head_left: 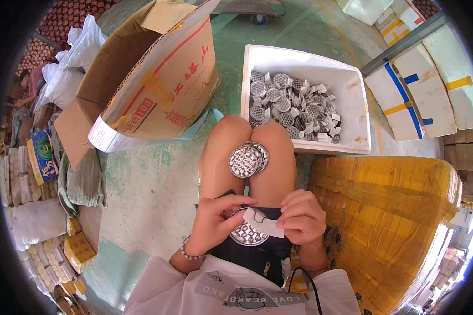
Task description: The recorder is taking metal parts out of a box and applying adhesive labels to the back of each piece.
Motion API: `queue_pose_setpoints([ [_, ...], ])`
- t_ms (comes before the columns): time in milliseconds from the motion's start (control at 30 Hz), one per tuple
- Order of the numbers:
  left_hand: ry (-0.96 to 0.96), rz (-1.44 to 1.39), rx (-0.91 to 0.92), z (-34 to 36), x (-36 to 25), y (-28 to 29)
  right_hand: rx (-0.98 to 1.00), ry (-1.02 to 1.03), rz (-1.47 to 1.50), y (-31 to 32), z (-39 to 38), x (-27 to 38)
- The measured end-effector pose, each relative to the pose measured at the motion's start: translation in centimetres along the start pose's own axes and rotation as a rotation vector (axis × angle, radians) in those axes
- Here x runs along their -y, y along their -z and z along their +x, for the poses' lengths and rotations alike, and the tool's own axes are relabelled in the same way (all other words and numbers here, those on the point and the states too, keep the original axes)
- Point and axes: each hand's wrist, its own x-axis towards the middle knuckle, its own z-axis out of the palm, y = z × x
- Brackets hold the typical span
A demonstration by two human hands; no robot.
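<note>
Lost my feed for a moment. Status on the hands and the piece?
Left hand and right hand both grip a silver disc with white label in the lap. Disc stack on knees. Nothing in the way.

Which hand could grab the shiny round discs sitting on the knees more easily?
Probably the left hand. It only steadies the silver disc in the lap, and lies about as near the stack of discs on the knees. The right hand is pinching the white tag.
</note>
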Motion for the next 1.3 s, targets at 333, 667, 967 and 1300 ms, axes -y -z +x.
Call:
queue_pose_setpoints([
  [333, -0.162, 0.131, -0.022, 0.4, -0.2, -0.3, -0.024, 0.001, -0.002, 0.4, -0.1, 0.0],
  [667, -0.224, 0.200, 0.133, 0.9, -0.9, 0.1, 0.005, -0.079, 0.096, 0.3, 0.6, -1.1],
  [967, -0.246, 0.254, 0.212, 1.0, -0.8, 0.3, 0.150, -0.283, 0.292, -1.6, 2.1, -1.0],
  [1300, 0.098, 0.188, 0.138, 0.8, -2.0, -0.5, -0.086, -0.414, 0.201, -3.5, 0.8, 0.0],
])
